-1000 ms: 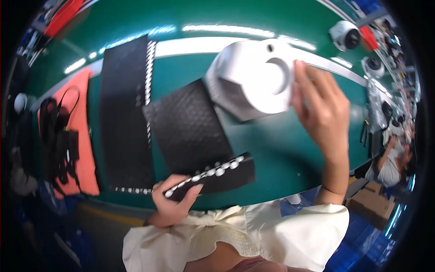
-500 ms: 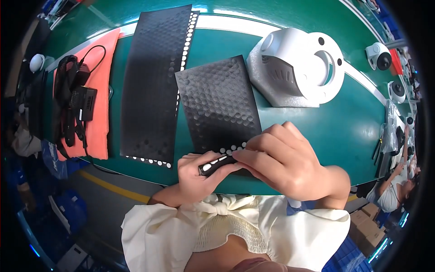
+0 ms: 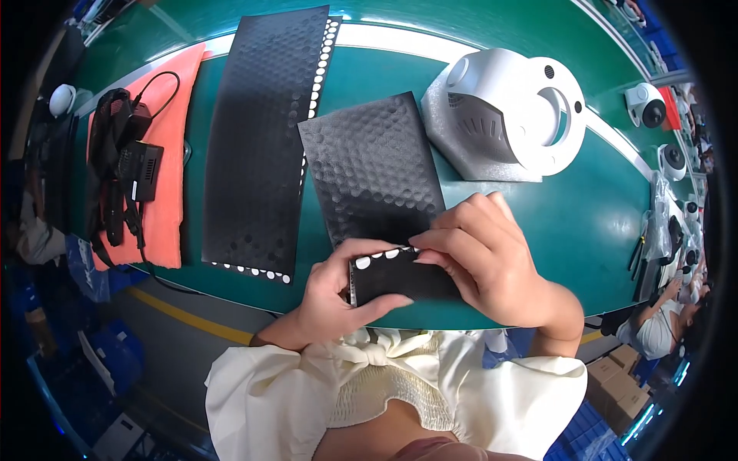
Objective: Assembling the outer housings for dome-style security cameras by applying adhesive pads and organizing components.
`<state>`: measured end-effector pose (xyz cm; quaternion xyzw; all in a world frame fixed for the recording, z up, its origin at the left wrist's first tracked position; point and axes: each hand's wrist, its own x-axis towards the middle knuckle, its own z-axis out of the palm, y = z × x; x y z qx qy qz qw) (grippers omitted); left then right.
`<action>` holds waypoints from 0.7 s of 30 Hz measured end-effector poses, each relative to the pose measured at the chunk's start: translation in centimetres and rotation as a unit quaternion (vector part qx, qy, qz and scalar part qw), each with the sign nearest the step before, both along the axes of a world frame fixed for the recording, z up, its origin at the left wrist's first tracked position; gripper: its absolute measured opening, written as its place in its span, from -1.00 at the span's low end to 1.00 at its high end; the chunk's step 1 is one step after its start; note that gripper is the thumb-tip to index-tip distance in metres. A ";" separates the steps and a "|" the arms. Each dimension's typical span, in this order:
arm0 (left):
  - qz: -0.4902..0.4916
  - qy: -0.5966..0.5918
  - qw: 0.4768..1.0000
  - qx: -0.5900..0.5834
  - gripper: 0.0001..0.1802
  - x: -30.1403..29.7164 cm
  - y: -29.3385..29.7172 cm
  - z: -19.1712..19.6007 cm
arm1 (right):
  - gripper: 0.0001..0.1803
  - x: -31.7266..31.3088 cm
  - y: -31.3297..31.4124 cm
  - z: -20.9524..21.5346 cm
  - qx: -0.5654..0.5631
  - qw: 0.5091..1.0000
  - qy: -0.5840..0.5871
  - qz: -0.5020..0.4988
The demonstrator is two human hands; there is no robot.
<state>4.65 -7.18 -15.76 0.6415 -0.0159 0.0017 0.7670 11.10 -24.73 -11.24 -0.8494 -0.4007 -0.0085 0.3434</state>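
A black sheet with rows of round bumps lies before me, and its near end is bent up at the table's edge. My left hand is closed on that near end, thumb on the plain black face and fingers behind it. White round dots line the bent edge. My right hand pinches at this edge beside the dots; anything small between its fingertips is hidden. Left of this sheet lies a longer black bumpy sheet, with white dots showing along its right and near edges.
A white rounded housing rests on a foam base at the back right. On the left, black cables and adapters lie on an orange-pink foam sheet. White cameras line the right side. Another person is at the far right.
The sheet's near end has turned to show more of its plain black face. My left hand has spread its grip round it; my right fingertips have shifted slightly along the edge.
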 end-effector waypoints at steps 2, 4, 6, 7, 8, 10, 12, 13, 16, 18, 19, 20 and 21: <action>-0.061 -0.028 0.986 0.156 -0.71 -0.1 0.9 -0.1 | -0.75 -0.1 -0.3 0.2 -0.012 1.000 0.001 0.001; -0.065 -0.039 0.983 0.168 -0.74 -0.1 0.8 0.2 | -0.71 -0.3 -0.4 0.7 0.027 0.999 -0.023 -0.004; -0.052 -0.074 0.977 0.192 -0.77 -0.1 0.5 0.2 | -0.72 -0.6 -0.4 1.0 0.020 0.997 -0.072 0.006; -0.046 -0.089 0.977 0.189 -0.80 -0.1 0.3 0.3 | -0.71 -0.8 -0.3 1.2 0.014 0.992 -0.122 0.018; -0.046 -0.089 0.977 0.189 -0.80 -0.2 0.2 0.4 | -0.66 -1.1 -0.2 1.3 0.006 0.988 -0.151 0.017; -0.037 -0.074 0.982 0.172 -0.84 -0.5 0.1 0.1 | -0.65 -1.6 -0.2 1.2 -0.001 0.985 -0.173 0.010; -0.034 -0.071 0.982 0.169 -0.84 -0.6 0.0 -0.1 | -0.64 -1.9 -0.1 1.0 -0.008 0.981 -0.195 0.003; -0.032 -0.069 0.983 0.165 -0.84 -0.6 -0.1 -0.2 | -0.64 -2.0 0.0 0.9 -0.005 0.980 -0.201 -0.007; -0.044 -0.048 0.982 0.175 -0.85 -0.5 -0.1 0.0 | -0.65 -2.1 -0.1 0.4 0.000 0.977 -0.210 -0.025; -0.051 -0.066 0.980 0.180 -0.85 -0.3 -0.1 -0.1 | -0.66 -2.1 -0.2 0.2 0.000 0.976 -0.215 -0.035; -0.056 -0.083 0.977 0.188 -0.84 -0.2 -0.1 -0.2 | -0.68 -2.1 -0.3 0.1 0.008 0.978 -0.202 -0.041; -0.057 -0.085 0.977 0.187 -0.84 -0.2 -0.1 -0.2 | -0.70 -2.1 -0.4 0.0 0.017 0.981 -0.190 -0.047; -0.053 -0.075 0.977 0.193 -0.84 -0.3 -0.1 -0.1 | -0.70 -2.2 -0.3 0.0 0.014 0.979 -0.198 -0.051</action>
